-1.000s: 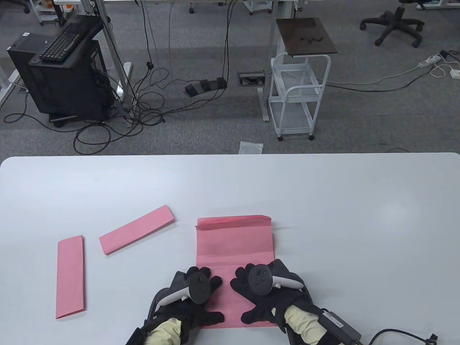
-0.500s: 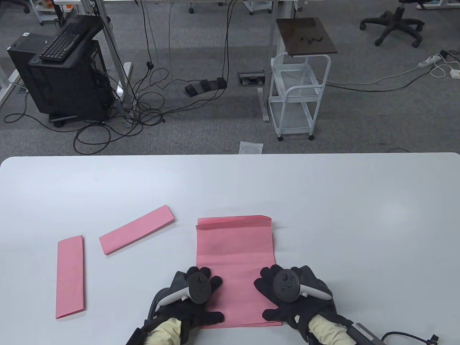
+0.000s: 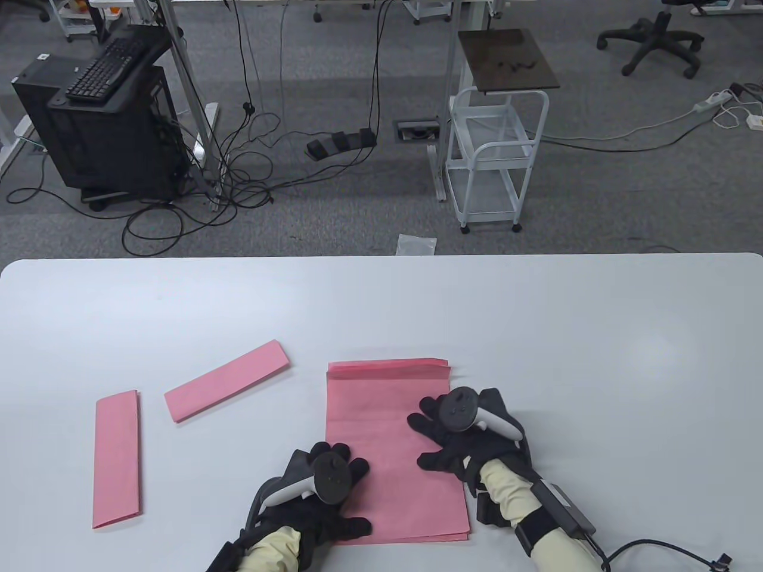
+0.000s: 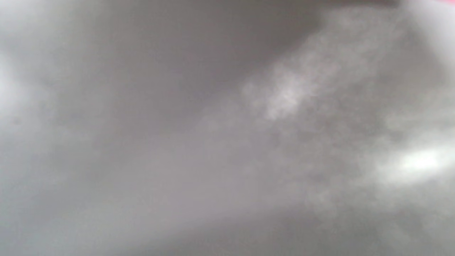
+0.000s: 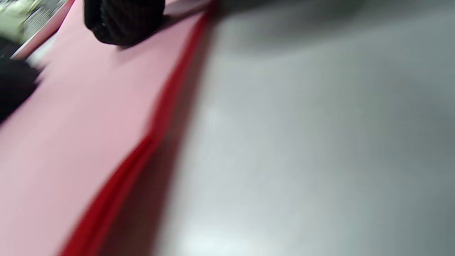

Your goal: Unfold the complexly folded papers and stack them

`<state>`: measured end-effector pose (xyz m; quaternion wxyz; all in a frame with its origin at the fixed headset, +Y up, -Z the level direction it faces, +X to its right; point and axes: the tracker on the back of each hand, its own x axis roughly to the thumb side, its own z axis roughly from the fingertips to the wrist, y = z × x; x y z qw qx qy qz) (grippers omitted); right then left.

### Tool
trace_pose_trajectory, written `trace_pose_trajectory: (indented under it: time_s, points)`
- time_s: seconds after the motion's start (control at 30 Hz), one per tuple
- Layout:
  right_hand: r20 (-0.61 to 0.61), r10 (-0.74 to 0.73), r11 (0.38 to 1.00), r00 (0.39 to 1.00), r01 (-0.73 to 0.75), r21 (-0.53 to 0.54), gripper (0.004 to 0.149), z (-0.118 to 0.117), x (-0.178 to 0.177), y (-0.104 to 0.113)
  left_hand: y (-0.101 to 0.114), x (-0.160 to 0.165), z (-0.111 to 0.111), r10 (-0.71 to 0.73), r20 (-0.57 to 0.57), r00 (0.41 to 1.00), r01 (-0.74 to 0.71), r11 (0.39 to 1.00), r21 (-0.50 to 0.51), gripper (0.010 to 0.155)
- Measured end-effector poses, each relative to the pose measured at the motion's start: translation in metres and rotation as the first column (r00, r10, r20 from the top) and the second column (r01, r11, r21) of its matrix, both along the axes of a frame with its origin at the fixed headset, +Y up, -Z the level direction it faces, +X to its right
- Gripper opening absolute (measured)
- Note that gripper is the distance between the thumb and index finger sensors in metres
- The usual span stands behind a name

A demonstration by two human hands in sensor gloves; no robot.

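Both gloved hands are pressing flat, fingers spread, on the pink sheet [image 3: 387, 441]: left hand [image 3: 325, 482] near its bottom-left corner, right hand [image 3: 462, 432] at its right edge.

On the table [image 3: 536, 310], an unfolded sheet [image 3: 381, 429] lies at lower centre, the left hand [image 3: 325, 482] on its lower left corner, the right hand [image 3: 462, 432] on its right edge. Two folded papers lie at lower left: one [image 3: 226, 381] beside the sheet, another [image 3: 117, 459] further left.
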<state>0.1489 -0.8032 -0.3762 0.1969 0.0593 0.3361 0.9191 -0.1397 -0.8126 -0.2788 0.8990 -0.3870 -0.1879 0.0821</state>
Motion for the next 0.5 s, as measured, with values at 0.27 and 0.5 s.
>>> trace_pose_trajectory:
  time_s: [0.27, 0.5]
  points:
    - [-0.018, 0.068, 0.989, 0.998, -0.065, 0.136, 0.065, 0.007, -0.012, 0.012, 0.000, 0.000, 0.000, -0.002, 0.002, 1.000, 0.002, 1.000, 0.001, 0.094]
    - [-0.375, 0.087, 0.991, 0.923, -0.043, 0.124, 0.071, 0.030, -0.075, 0.011, 0.000, 0.000, 0.001, -0.001, 0.002, 1.000, 0.001, 1.000, 0.001, 0.094]
